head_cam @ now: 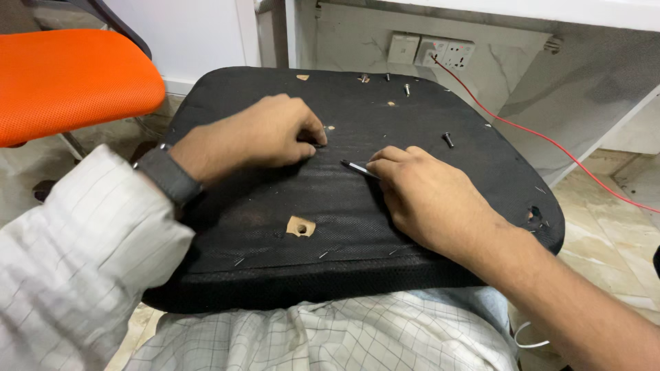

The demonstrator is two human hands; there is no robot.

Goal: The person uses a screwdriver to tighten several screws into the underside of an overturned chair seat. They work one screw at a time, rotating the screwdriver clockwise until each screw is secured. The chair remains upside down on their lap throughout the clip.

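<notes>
A black seat pad (426, 103) lies across the lap. The left hand (258, 134) pinches something hidden on it; the right hand (430, 196) grips a thin tool (357, 167). Screws (448, 139) stand near; an orange chair (65, 79) is left.

**One head cam, steep look down onto the lap**

I've got a single view here, worn on the head, pitched down and forward. It sits close: the black seat pad (357, 227) on the lap fills the middle of frame, left hand (258, 134) and right hand (430, 196) both near centre, forearms entering from the bottom corners. Facing ahead toward a wall with sockets (431, 50) along the top edge. Orange chair seat (69, 82) clips in at upper left, tiled floor (612, 206) at right. No second view, so nothing overlaps. Checked clothing runs off the bottom edge.
</notes>
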